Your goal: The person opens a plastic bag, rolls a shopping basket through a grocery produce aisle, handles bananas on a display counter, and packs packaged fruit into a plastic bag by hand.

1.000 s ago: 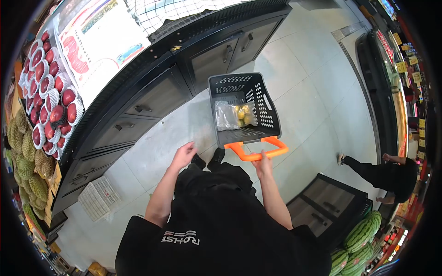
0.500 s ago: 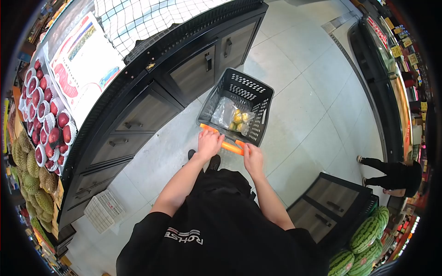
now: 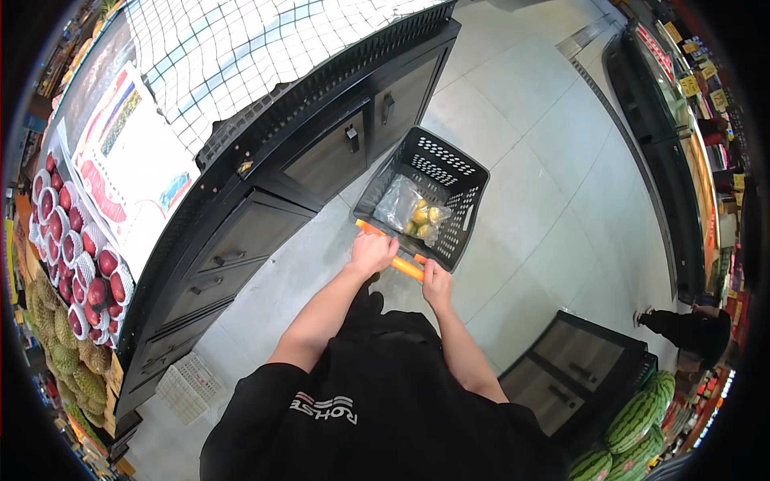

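A black perforated plastic shopping basket [image 3: 464, 200] is in front of me, its long orange handle [image 3: 407, 268] on the side nearest my body. My left hand [image 3: 374, 252] is wrapped around the left part of the handle. Near its right end my right hand [image 3: 437, 283] is closed on the same handle. Inside the basket lies a clear plastic bag [image 3: 397, 204] beside several yellow-green fruits [image 3: 423, 220] in clear plastic. How the handle joins the basket is hard to make out.
Along the left runs a dark cabinet [image 3: 325, 160] bearing red fruit in foam nets [image 3: 84, 256] and durians [image 3: 68, 345]. A white crate [image 3: 191, 389] sits on the floor. At right are a low cabinet [image 3: 573, 365], watermelons [image 3: 638, 421] and another person [image 3: 690, 330].
In view, the basket and both hands have shifted slightly, the basket to the right and downward. Both hands keep their hold on the handle. The person at right appears lower.
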### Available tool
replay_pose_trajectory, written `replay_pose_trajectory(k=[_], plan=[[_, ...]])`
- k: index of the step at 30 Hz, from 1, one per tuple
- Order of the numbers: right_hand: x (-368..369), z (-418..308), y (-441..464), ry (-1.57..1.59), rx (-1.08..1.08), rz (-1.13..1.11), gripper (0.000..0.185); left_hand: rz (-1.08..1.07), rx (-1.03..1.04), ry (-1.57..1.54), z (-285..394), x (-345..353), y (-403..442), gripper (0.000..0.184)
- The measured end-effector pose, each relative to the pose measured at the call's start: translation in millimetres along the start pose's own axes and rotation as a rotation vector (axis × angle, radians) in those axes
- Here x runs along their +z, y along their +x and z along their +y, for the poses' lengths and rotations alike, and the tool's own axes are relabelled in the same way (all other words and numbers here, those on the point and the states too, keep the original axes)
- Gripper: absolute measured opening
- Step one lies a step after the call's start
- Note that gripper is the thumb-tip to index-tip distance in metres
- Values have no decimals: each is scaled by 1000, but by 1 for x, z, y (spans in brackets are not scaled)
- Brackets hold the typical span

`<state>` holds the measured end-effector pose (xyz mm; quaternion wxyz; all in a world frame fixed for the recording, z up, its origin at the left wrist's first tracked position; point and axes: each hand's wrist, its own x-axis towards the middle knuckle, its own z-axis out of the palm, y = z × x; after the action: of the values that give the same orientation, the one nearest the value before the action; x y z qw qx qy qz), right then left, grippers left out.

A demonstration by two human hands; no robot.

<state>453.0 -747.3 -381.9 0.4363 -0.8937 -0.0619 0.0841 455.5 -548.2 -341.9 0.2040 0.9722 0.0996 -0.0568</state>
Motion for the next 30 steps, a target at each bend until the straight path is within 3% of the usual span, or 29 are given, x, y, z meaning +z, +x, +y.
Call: replay_pose_trajectory(k=[2, 9, 20, 30], plan=[[-4, -5, 27, 34, 9, 24, 34, -18, 27, -12, 4, -1, 32, 45], [-10, -38, 117, -331, 268, 16, 47, -269, 63, -16, 25, -23, 130, 49], [-54, -13, 238, -278, 218, -15, 40, -239, 134, 2, 64, -11, 254, 44], [-118, 16, 342, -292, 153, -163, 39, -196, 34, -56, 124, -1, 336, 44]])
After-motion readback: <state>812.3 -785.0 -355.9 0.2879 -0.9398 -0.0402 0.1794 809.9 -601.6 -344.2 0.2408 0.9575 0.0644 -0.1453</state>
